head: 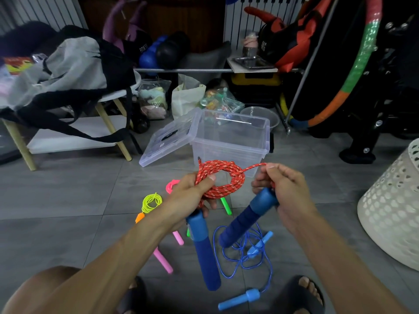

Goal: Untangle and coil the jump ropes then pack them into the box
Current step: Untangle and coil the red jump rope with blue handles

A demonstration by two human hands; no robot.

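Observation:
My left hand [192, 193] grips a coil of red braided jump rope [223, 177], with one dark blue handle [205, 252] hanging below it. My right hand [282, 189] pinches the free end of that rope and holds the second dark blue handle [244, 220]. A clear plastic box [231, 141] stands open on the floor just beyond my hands, its lid [166, 141] leaning against its left side. On the floor under my hands lie a loose blue rope with light blue handles [243, 254], a yellow coiled rope [151, 201] and a pink rope with pink handles [162, 259].
A white perforated basket [390, 214] stands at the right. A low white table with bags [68, 71] stands at the left. Bags, a hula hoop [360, 64] and gym gear crowd the back. My sandalled feet [301, 291] are at the bottom.

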